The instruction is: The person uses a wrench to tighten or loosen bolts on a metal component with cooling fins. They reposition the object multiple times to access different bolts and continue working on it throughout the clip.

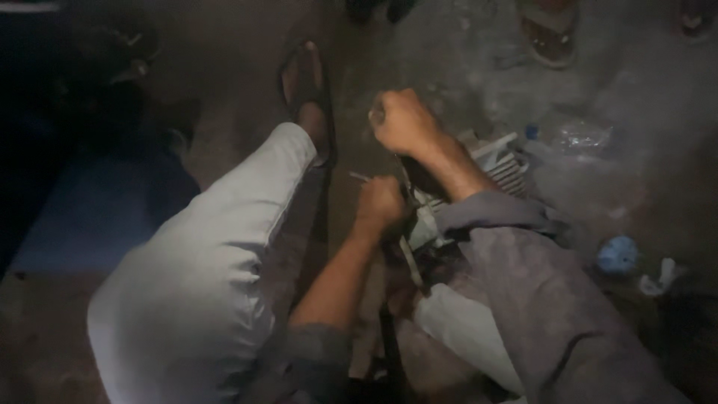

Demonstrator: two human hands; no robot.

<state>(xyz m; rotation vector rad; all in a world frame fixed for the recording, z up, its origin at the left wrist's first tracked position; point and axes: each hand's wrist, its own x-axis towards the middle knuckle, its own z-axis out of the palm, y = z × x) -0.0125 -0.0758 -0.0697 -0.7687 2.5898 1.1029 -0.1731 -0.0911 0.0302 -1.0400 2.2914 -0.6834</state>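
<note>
Head view: left hand (379, 202) and right hand (404, 121), both fisted, apparently grip tools above finned engine (501, 166).

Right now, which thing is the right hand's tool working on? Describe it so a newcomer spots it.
Start at the dusty concrete floor, then find the two hands between the person's knees. Just right of the right hand and forearm lies the finned part, pale grey metal. Its row of parallel ribs sets it apart from the crumpled clear plastic and blue scrap nearby.

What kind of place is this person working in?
Probably a dim, informal repair workshop, with the work done on the ground. A finned metal part, perhaps from an engine, lies on the stained concrete floor, both hands grip tools over it, and sandals stand nearby.
</note>
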